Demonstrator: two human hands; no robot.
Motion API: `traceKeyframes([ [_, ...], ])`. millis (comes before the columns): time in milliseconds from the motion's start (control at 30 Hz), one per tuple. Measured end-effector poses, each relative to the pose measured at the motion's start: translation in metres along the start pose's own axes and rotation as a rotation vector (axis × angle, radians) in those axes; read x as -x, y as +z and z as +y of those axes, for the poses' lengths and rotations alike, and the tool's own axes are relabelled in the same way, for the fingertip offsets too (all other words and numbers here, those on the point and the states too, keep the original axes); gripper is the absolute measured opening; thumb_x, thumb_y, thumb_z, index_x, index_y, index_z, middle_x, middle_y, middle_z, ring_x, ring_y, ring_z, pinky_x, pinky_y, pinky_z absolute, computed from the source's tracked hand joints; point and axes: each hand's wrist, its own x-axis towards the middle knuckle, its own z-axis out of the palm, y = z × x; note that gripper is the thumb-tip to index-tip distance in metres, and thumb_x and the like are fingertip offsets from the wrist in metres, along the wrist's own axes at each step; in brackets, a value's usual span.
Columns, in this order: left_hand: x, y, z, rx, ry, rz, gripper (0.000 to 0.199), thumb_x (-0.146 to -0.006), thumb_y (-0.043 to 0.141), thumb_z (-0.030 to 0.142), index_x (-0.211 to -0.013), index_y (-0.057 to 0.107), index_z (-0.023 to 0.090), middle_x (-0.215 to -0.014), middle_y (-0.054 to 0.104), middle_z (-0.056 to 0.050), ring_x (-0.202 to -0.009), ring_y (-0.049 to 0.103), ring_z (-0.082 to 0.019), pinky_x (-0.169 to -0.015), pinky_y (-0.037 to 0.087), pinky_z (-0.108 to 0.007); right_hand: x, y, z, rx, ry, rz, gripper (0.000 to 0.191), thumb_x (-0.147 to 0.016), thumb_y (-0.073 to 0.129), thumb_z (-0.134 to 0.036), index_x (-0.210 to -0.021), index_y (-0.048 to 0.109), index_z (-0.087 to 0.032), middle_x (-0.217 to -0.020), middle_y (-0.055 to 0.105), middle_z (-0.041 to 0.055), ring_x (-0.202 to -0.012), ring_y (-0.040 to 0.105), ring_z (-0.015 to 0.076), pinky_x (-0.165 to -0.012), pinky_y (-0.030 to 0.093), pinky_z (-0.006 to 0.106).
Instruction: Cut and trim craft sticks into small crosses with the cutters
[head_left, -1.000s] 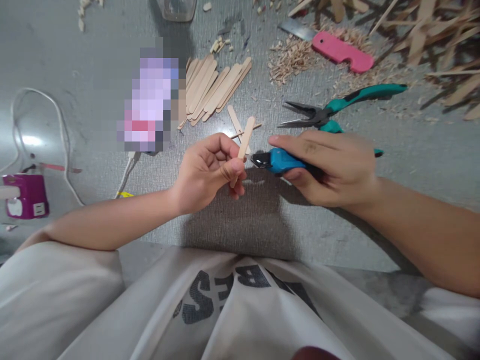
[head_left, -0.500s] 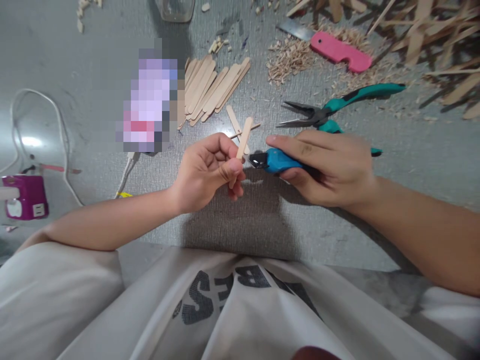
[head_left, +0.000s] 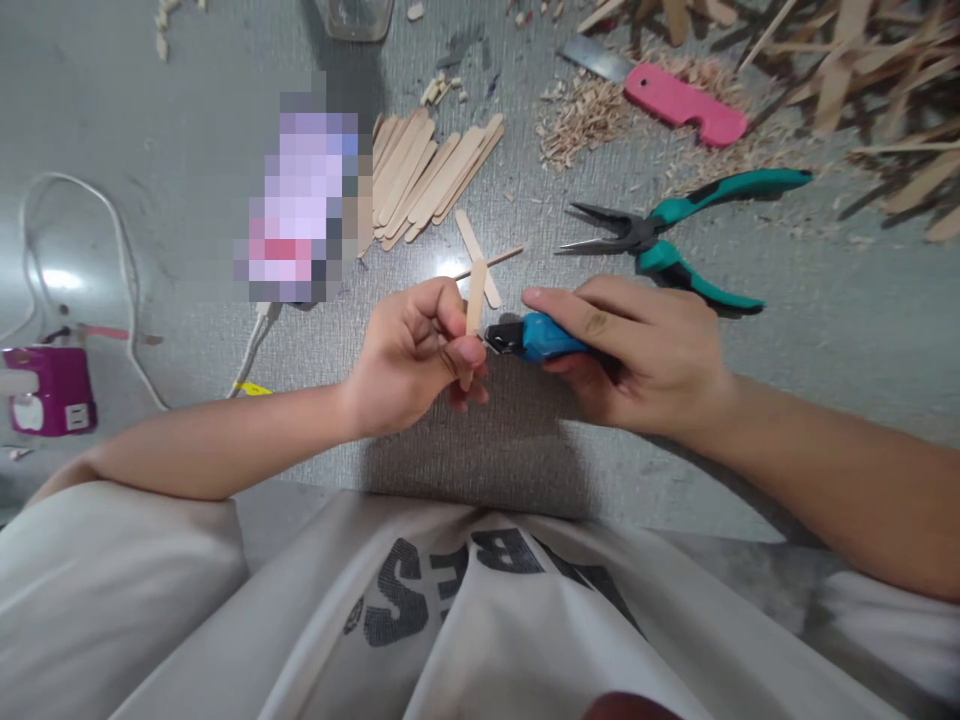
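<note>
1. Left hand (head_left: 412, 355): grip pinching a wooden stick (head_left: 475, 295) above the worktop (head_left: 465, 450), toward its near edge.
2. Blue tool (head_left: 553, 338): black tip right beside the stick; contact unclear.
3. Right hand (head_left: 645, 350): grip wrapped around this tool.
4. Green-handled pliers (head_left: 642, 234): lying with handles spread, farther from the near edge.

You have one blue tool (head_left: 551, 338), one held stick (head_left: 475, 298), one pink knife (head_left: 664, 93), one pair of pliers (head_left: 643, 232), one purple adapter (head_left: 61, 395); the piled sticks (head_left: 405, 175) overlap too much to count.

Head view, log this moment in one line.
left hand: pinching wooden stick | right hand: gripping blue-handled tool, tip beside stick | green pliers: lying open
</note>
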Motion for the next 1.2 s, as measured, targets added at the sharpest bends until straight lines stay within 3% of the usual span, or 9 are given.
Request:
traceKeyframes([
  [333, -0.004, 0.000, -0.002, 0.055, -0.042, 0.018, 0.061, -0.086, 0.103, 0.051, -0.088, 0.050, 0.021, -0.071, 0.076, 0.008, -0.055, 0.078, -0.012, -0.048, 0.061, -0.017, -0.006, 0.003, 0.006, 0.038, -0.027, 0.142, 0.044, -0.115, 0.067, -0.055, -0.142, 0.079, -0.022, -0.098, 0.081, 0.0067, -0.082, 0.074, 0.0212, -0.068, 0.055, 0.035],
  [633, -0.006, -0.001, -0.003, 0.072, -0.042, 0.034, 0.062, -0.084, 0.105, 0.051, -0.089, 0.050, 0.022, -0.070, 0.076, 0.007, -0.054, 0.077, -0.014, -0.047, 0.061, -0.019, -0.003, 0.000, 0.010, 0.054, -0.036, 0.119, 0.052, -0.112, 0.072, -0.056, -0.157, 0.073, -0.029, -0.103, 0.084, 0.0070, -0.084, 0.078, 0.0238, -0.070, 0.060, 0.037],
  [767, -0.006, -0.001, -0.002, 0.053, -0.058, 0.049, 0.062, -0.085, 0.102, 0.057, -0.089, 0.051, 0.022, -0.070, 0.075, 0.006, -0.053, 0.077, -0.014, -0.047, 0.059, -0.019, -0.003, -0.002, 0.011, 0.008, -0.048, 0.200, 0.054, -0.115, 0.066, -0.053, -0.158, 0.074, -0.022, -0.103, 0.083, 0.0116, -0.082, 0.077, 0.0234, -0.067, 0.057, 0.035],
  [933, -0.005, -0.001, -0.001, 0.057, -0.079, 0.047, 0.061, -0.086, 0.102, 0.057, -0.090, 0.053, 0.022, -0.070, 0.075, 0.007, -0.053, 0.076, -0.013, -0.047, 0.060, -0.020, -0.003, -0.007, 0.010, -0.018, -0.006, 0.068, 0.049, -0.116, 0.064, -0.047, -0.155, 0.075, -0.020, -0.103, 0.084, 0.0123, -0.081, 0.077, 0.0231, -0.066, 0.055, 0.034],
  [1200, -0.005, 0.000, -0.001, 0.052, -0.061, 0.039, 0.059, -0.086, 0.102, 0.054, -0.090, 0.054, 0.021, -0.069, 0.074, 0.007, -0.052, 0.074, -0.012, -0.046, 0.059, -0.019, 0.000, -0.006, 0.010, -0.025, 0.012, 0.039, 0.047, -0.118, 0.059, -0.050, -0.158, 0.072, -0.028, -0.102, 0.084, 0.0077, -0.082, 0.078, 0.0218, -0.066, 0.056, 0.034],
])
